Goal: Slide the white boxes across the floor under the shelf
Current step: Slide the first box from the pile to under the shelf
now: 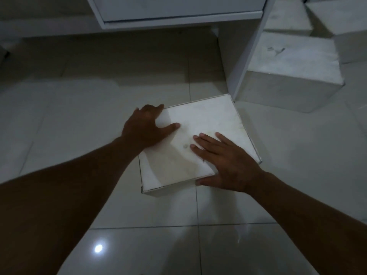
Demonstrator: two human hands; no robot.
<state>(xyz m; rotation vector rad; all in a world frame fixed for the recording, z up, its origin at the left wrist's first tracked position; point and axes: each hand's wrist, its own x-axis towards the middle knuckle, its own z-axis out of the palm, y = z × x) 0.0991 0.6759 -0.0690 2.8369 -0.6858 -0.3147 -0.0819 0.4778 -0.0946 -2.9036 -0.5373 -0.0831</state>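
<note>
Glossy pale floor tiles [99, 116], dim light, one bright glare spot near me. White shelf unit [178, 14] across top of view, its upright panel [250, 46] coming down at R. Three more white boxes [292, 62] stacked/grouped beyond that panel (far ones blurry). White box [200, 132] sits flat on floor, center, far corner just beside panel's foot. My left hand [145, 128] wraps box's L edge, thumb on top, fingers curled over side. My right hand [224, 161] lies flat on lid, fingers spread, thumb at near edge.
</note>
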